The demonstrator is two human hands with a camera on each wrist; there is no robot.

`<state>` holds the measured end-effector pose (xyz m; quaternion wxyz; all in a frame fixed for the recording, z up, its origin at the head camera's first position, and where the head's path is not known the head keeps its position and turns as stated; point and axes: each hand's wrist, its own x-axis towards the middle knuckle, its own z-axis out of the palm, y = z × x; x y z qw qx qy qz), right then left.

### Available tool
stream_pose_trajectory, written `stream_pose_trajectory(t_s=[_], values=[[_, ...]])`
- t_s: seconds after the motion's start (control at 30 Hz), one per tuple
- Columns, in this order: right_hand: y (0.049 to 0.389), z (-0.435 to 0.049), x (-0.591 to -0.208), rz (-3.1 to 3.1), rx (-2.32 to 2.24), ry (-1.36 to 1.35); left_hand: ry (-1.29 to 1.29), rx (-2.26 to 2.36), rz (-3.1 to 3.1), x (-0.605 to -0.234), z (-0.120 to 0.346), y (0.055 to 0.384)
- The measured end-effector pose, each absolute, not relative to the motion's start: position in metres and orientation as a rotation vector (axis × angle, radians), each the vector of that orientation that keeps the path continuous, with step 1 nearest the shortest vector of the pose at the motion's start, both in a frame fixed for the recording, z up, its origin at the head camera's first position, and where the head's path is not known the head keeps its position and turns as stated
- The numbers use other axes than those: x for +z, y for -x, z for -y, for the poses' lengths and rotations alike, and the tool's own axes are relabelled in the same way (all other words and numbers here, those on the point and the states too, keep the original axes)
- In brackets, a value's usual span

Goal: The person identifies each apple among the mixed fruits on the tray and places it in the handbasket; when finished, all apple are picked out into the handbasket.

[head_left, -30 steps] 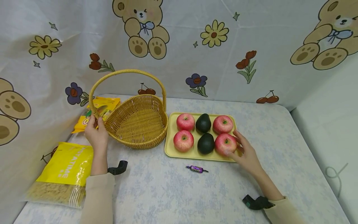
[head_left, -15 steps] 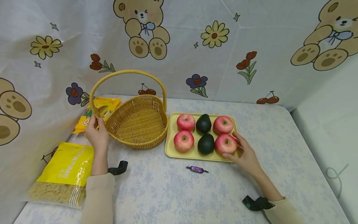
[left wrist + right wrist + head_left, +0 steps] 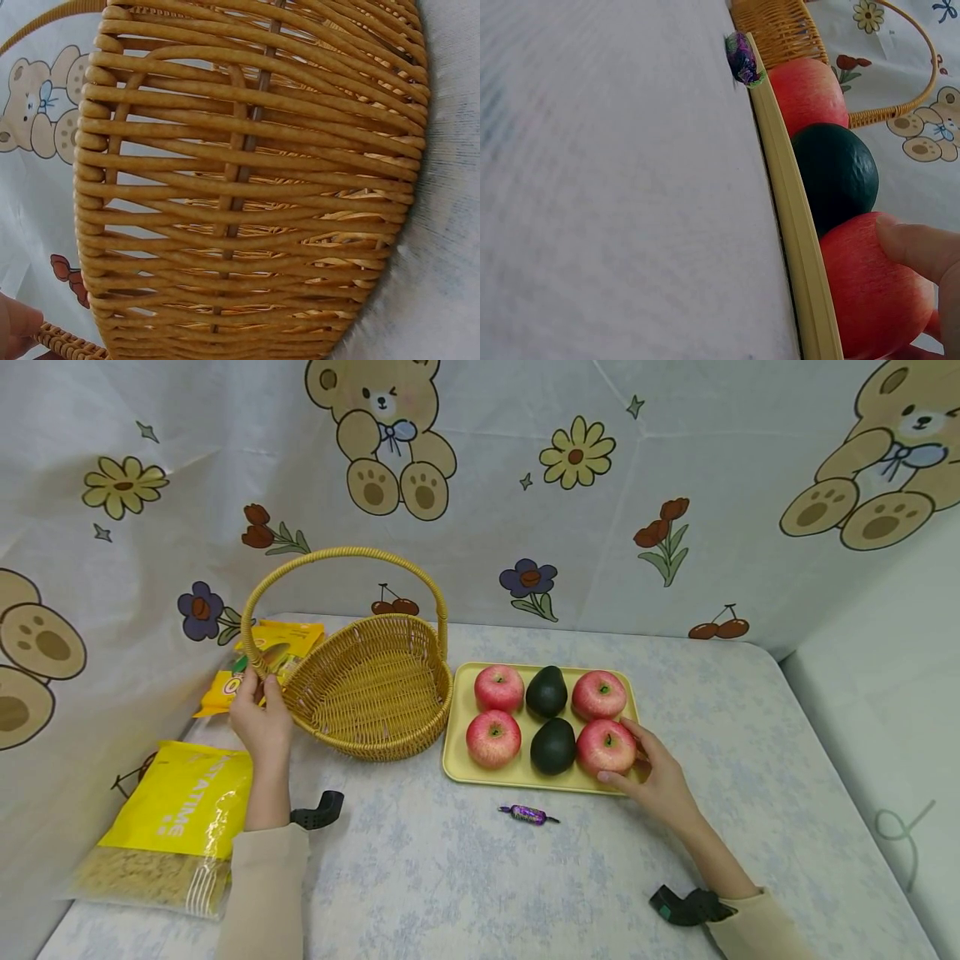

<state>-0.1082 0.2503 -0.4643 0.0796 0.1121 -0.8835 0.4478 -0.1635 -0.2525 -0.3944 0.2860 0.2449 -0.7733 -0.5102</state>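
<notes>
My left hand [image 3: 262, 722] grips the lower left end of the handle on a yellow wicker basket [image 3: 390, 745], whose inside is bare. The basket's woven side [image 3: 247, 180] fills the left wrist view. On a pale yellow tray [image 3: 487, 775] sit several red apples and two dark green avocados [image 3: 553, 746]. My right hand [image 3: 660, 785] holds the front right apple [image 3: 606, 745], fingers at its right side and thumb at its front. In the right wrist view the thumb presses on that apple [image 3: 874, 292]; the other fingers are mostly hidden behind it.
A purple wrapped candy [image 3: 528, 814] lies in front of the tray. Left of the basket are a yellow bag of pasta-like pieces [image 3: 172, 827] and another yellow packet [image 3: 225, 689]. A bear-printed cloth [image 3: 480, 485] hangs behind the table.
My right fingers and thumb have drawn in closer around the front right apple, which stays on the tray. The left hand and basket have not visibly moved.
</notes>
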Motion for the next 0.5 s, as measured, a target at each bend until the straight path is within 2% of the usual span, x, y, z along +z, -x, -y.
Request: stream_pose_trajectory(t_s=[0.5], values=[[0.1091,-0.2486,-0.4633,2.587,1.345,-0.339,-0.657,-1.365,2.062,-0.3942,0.2521,0.1648]])
